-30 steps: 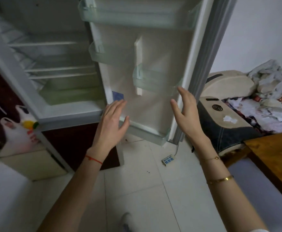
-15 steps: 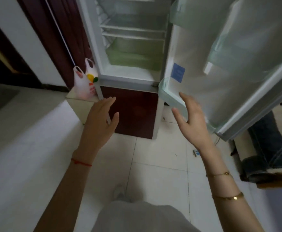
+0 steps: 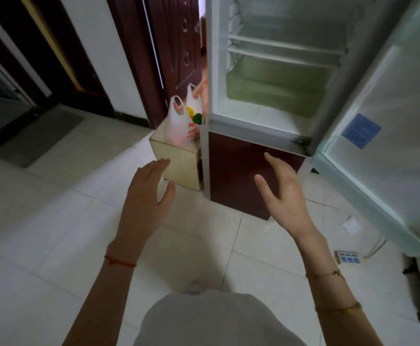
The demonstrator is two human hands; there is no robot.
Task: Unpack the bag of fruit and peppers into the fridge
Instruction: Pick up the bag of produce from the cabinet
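A white plastic bag (image 3: 179, 126) with red print stands on a small beige box (image 3: 179, 166) left of the fridge; yellow and green produce shows at its open top. The fridge (image 3: 273, 71) stands open, its glass shelves and green drawer bare, its door (image 3: 388, 136) swung out to the right. My left hand (image 3: 146, 196) hovers with straight fingers in front of the box, below the bag and apart from it. My right hand (image 3: 283, 196) is held out, palm inward, before the dark red lower fridge door, holding nothing.
A dark red room door (image 3: 176, 53) stands behind the bag. White floor tiles spread to the left and front. A power strip (image 3: 348, 257) and cable lie on the floor under the fridge door. A dark doormat (image 3: 41, 136) lies at far left.
The view has swung left and down, away from the fridge door. Both hands have left the door and now reach lower, toward the box with the bag.
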